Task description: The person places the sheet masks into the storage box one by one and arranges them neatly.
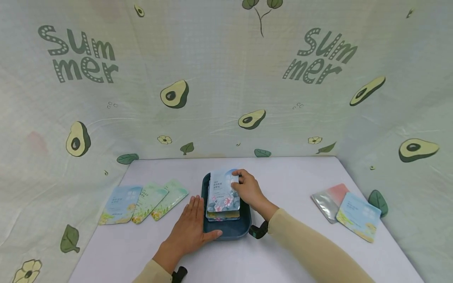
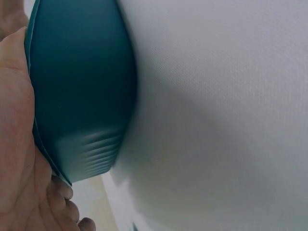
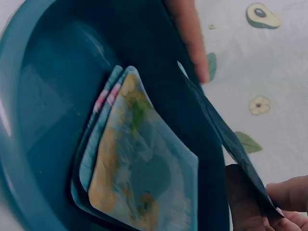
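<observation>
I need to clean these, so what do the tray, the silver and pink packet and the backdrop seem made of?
Tray: probably plastic, smooth with a soft sheen; its wall has moulded-looking ridges.
Silver and pink packet: likely foil or metallised film; its silver part looks shiny.
Backdrop: seemingly printed cloth, matte, with soft creases; the fibre can't be told.

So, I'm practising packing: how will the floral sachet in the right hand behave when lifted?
The floral sachet probably feels light, being thin edge-on. It likely bends only slightly: pinched at one edge by the right hand, it looks nearly flat.
</observation>
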